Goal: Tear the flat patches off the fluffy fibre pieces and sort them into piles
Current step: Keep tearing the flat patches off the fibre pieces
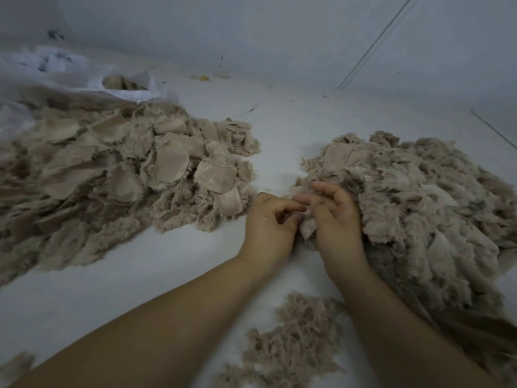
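Beige fluffy fibre lies in heaps on a white surface, whether table or floor is unclear. At centre, the left hand point(267, 224) and right hand point(334, 219) meet over one small fibre piece point(307, 229), fingers curled and pinching it between them; the piece is mostly hidden by the fingers, so any flat patch on it cannot be made out. It sits at the near edge of the right pile point(419, 203). A left pile point(112, 169) showing many flat patches runs off the frame edge. A small loose tuft pile point(296, 337) lies between the forearms. A blurred plastic bag point(84, 79) sits behind.
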A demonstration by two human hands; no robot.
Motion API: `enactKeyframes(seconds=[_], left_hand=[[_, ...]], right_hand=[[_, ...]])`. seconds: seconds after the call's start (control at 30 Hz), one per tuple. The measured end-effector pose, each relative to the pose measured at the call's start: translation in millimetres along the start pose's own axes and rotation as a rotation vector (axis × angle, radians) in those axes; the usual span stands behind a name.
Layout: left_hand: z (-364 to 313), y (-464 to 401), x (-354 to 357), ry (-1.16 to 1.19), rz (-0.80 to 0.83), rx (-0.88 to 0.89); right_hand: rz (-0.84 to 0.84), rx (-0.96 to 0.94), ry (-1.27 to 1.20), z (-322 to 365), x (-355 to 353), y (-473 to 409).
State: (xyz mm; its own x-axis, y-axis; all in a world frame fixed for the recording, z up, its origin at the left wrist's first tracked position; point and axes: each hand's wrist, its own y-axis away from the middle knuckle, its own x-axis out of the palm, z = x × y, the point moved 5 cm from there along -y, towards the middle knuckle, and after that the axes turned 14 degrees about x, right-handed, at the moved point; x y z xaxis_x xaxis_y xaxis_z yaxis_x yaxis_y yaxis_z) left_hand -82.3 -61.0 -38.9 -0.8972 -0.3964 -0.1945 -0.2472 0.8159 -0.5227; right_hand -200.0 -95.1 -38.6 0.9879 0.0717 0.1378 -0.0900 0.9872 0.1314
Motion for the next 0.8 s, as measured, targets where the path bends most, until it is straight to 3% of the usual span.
enactKeyframes(seconds=[0.13,0.4,0.8], left_hand=[[9.5,2.0,-1.3,0.088,-0.017,-0.124],[14.8,2.6,-3.5,0.071,-0.053,-0.156],[1.5,-0.3,-18.0,-0.005,-0.037,0.036]], right_hand=[[0.014,0.004,0.012,-1.6,2.1,-1.2],[-0.002,0.024,0.033,-6.8,-1.9,-2.9],[-0.069,0.114,0.068,-10.0,-4.2,-12.8]])
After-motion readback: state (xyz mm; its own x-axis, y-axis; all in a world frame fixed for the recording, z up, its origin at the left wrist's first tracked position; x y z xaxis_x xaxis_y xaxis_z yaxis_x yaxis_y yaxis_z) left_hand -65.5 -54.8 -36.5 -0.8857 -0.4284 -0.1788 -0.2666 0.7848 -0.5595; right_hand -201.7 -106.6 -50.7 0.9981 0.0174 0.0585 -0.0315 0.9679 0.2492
